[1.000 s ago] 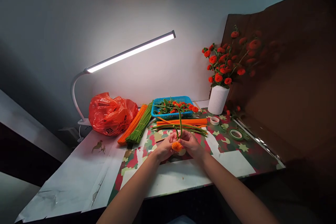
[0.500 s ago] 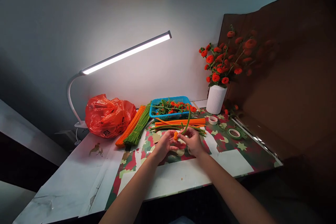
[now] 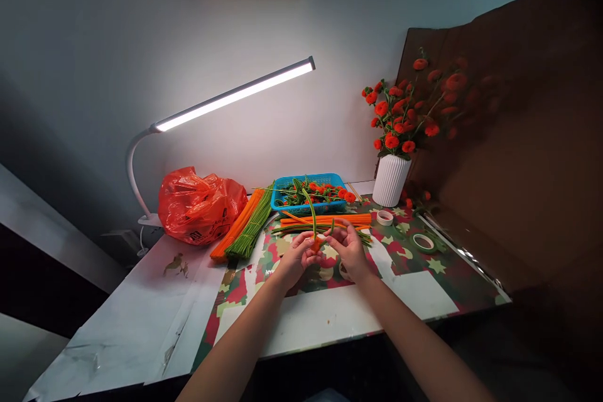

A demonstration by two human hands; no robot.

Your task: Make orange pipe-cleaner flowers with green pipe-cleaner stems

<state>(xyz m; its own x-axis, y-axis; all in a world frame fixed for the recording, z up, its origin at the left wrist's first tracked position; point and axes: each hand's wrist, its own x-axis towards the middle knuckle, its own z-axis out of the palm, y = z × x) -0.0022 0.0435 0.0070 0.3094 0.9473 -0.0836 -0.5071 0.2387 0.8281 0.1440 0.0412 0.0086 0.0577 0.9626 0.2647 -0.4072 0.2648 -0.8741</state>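
Between my hands, just above the front middle of the table, is a small orange pipe-cleaner flower (image 3: 317,244). A green pipe cleaner (image 3: 313,213) rises from it in a curve, and a shorter green end shows by my right fingers. My left hand (image 3: 296,257) is closed, its thumb and fingers pinching the flower. My right hand (image 3: 349,252) is closed too, pinching the green pipe cleaner close beside the flower. Its fingertips partly hide where green and orange meet. Behind the hands lie loose orange pipe cleaners (image 3: 353,218) and dark green ones.
A blue basket (image 3: 277,207) of finished flowers stands at the back. Left of it lie orange (image 3: 238,226) and green bundles (image 3: 249,232), a red plastic bag (image 3: 200,207) and a lamp (image 3: 235,94). Rightward are tape rolls (image 3: 385,218) and a white vase (image 3: 392,181) of flowers.
The flower has turned in my fingers: its green stem, which leaned to the right by my right hand, now stands up nearer my left. The view has shifted slightly.
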